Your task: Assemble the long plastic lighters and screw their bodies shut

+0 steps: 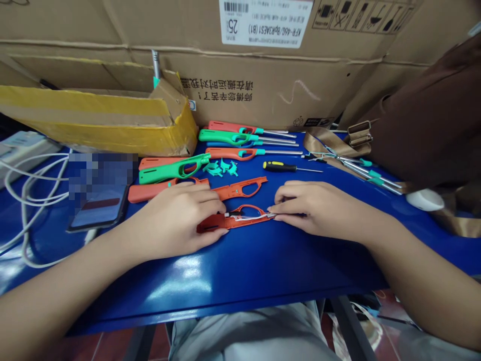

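An orange lighter shell half [240, 218] lies on the blue table [240, 271] between my hands. My left hand [180, 220] is curled over its handle end and presses it down. My right hand [311, 205] pinches the thin metal tube at its nozzle end, fingers pressed together. A second orange shell half [240, 189] lies just behind. Further left are a green shell [173, 169] and more orange shells [150, 191]. Small teal trigger parts [221, 168] sit in a little heap behind them.
Assembled orange and green lighters [240, 138] lie in a row by a big cardboard box [263, 85]. A black-and-yellow screwdriver [285, 167] and metal nozzle tubes [368, 173] are at right, a phone [99, 208] and white cables [33, 195] at left, an open taped carton [93, 115] behind.
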`<state>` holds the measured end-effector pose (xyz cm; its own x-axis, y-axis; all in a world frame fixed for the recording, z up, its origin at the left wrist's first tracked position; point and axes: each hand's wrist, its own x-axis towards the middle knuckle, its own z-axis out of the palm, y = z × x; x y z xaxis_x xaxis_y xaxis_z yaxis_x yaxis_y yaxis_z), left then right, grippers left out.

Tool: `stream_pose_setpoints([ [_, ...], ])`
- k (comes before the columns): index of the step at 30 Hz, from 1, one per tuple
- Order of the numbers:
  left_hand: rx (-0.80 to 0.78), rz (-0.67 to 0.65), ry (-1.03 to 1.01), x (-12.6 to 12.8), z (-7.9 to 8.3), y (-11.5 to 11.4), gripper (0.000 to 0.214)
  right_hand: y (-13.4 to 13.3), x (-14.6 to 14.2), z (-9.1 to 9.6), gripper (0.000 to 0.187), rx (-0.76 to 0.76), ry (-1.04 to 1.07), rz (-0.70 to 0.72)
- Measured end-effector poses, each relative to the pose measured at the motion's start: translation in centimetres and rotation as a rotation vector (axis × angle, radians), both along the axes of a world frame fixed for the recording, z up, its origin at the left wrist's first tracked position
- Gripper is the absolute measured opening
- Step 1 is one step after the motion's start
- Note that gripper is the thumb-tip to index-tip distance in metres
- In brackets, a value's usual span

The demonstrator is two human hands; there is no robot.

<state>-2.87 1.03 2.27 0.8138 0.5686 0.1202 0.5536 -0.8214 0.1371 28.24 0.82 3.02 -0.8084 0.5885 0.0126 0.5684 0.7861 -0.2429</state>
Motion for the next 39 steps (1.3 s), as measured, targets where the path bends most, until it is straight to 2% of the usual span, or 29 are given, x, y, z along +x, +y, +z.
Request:
stream_pose_setpoints([
  [6, -0.004, -0.006, -0.008, 0.1, 0.1, -0.1, 0.018, 0.1, -0.1, 0.3, 0.02, -0.066, 0.141, -0.042],
  [9, -0.004, -0.01, -0.002, 0.0, 0.1, -0.1, 0.018, 0.4, 0.0, 0.2, 0.015, -0.087, 0.172, 0.005],
  [13, -0.001, -0.013, -0.013, 0.1, 0.1, -0.2, 0.018, 0.6, 0.0, -0.1, 0.018, -0.084, 0.137, 0.057],
  [23, -0.001, 0.009, -0.008, 0.3, 0.0, -0.5, 0.019, -0.7, -1.4, -0.2, 0.027, 0.127, -0.059, 0.028],
  [30, 0.001, 0.008, -0.01, 0.3, 0.0, -0.6, 0.017, -1.0, -1.1, 0.3, 0.023, 0.152, -0.145, 0.019],
  [39, -0.03, 0.011, -0.022, 0.4, 0.1, -0.5, 0.017, -1.6, -2.3, -0.3, 0.025, 0.252, -0.174, 0.1],
])
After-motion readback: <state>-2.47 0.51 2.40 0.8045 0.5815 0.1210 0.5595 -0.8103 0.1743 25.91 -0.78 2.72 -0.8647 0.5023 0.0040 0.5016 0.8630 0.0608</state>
